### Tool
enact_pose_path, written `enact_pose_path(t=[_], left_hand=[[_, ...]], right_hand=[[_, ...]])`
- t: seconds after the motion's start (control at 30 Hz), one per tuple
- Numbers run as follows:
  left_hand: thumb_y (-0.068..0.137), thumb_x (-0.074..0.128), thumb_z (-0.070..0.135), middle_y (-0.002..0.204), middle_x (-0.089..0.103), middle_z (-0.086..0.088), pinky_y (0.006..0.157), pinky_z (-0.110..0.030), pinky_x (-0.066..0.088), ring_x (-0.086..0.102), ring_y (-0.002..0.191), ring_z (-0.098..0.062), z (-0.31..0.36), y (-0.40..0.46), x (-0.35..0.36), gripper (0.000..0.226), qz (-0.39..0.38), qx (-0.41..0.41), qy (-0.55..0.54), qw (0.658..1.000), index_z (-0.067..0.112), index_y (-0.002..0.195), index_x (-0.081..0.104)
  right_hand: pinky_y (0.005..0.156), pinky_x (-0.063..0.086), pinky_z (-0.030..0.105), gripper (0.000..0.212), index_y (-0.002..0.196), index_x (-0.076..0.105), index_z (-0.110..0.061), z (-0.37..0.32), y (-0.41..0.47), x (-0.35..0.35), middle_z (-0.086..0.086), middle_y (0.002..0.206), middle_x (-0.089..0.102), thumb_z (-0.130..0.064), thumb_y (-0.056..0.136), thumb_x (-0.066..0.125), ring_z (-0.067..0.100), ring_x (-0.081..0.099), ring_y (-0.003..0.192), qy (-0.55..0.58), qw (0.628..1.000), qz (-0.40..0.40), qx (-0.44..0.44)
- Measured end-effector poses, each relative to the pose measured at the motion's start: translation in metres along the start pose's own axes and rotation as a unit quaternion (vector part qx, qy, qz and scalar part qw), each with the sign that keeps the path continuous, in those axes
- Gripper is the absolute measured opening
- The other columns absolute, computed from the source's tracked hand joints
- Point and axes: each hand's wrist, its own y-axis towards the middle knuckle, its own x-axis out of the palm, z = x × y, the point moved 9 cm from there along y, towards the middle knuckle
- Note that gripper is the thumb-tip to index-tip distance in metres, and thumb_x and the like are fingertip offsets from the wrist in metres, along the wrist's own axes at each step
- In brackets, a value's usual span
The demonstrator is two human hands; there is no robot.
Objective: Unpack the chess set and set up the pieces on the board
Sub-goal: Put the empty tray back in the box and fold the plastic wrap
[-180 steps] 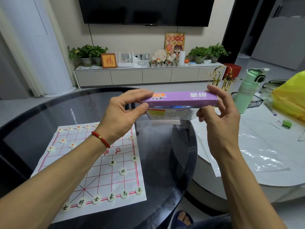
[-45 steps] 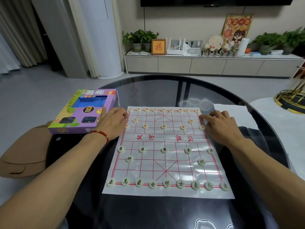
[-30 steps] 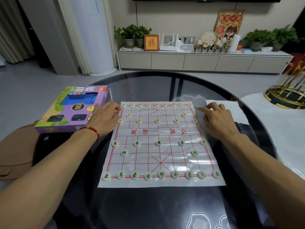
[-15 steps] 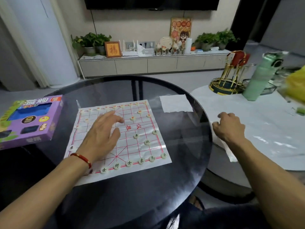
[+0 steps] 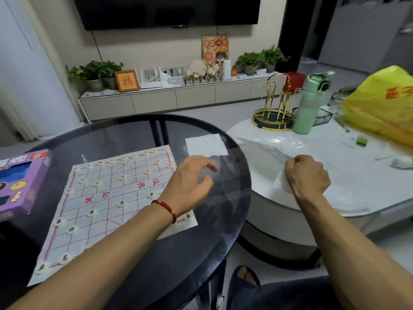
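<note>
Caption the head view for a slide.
Chess pieces set on board; right hand grips clear plastic.

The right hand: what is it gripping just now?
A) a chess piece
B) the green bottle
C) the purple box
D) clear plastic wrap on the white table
D: the right hand is closed in a fist on the crumpled clear plastic wrap lying on the white table, away from the chess board.
</note>
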Motion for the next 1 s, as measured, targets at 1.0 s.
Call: enact_pose_path(t=[1.0], left_hand=[[0.086, 0.048, -0.011, 0.103, 0.075, -0.015, 0.069, -0.030, 0.061, 0.074, 0.086, -0.025, -0.036, 0.020, -0.189, 0.038, 0.005, -0.158, -0.428, 0.890, 0.009, 0.105, 0.076]], right_hand=[[0.093, 0.057, 0.053, 0.050, 0.138, 0.052, -0.028, -0.196, -0.073, -0.016, 0.001, 0.130, 0.065, -0.037, 0.091, 0.068, 0.024, 0.069, 0.107, 0.451, 0.838, -0.290, -0.096]])
